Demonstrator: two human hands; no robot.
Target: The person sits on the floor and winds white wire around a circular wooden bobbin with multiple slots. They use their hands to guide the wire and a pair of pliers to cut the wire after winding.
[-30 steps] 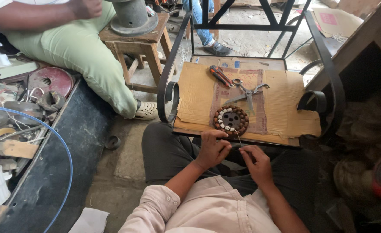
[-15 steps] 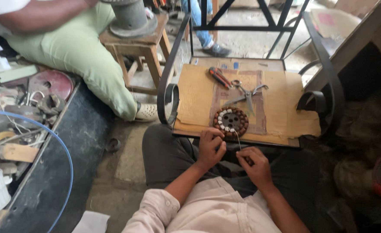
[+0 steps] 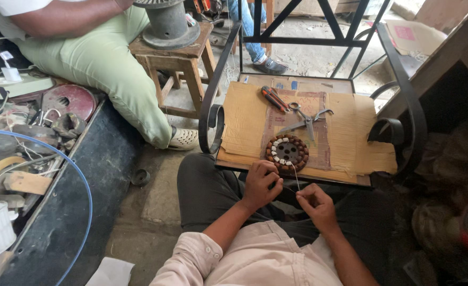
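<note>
Cardboard (image 3: 345, 143) covers the seat of a black metal chair (image 3: 212, 114), and on it, near the front edge, we see a round motor coil (image 3: 287, 152) ringed with copper windings. A thin wire (image 3: 296, 177) runs from the coil down over that edge to our hands. Our left hand (image 3: 262, 184) is curled shut just below the coil; we cannot tell whether it grips the wire. Our right hand (image 3: 315, 204), just beside it, pinches the wire's lower end between fingertips. Further back on the cardboard lie scissors (image 3: 306, 119) and an orange-handled tool (image 3: 274, 98), well apart from our hands. Another person in green trousers (image 3: 107, 58) sits beside a wooden stool (image 3: 183, 58).
</note>
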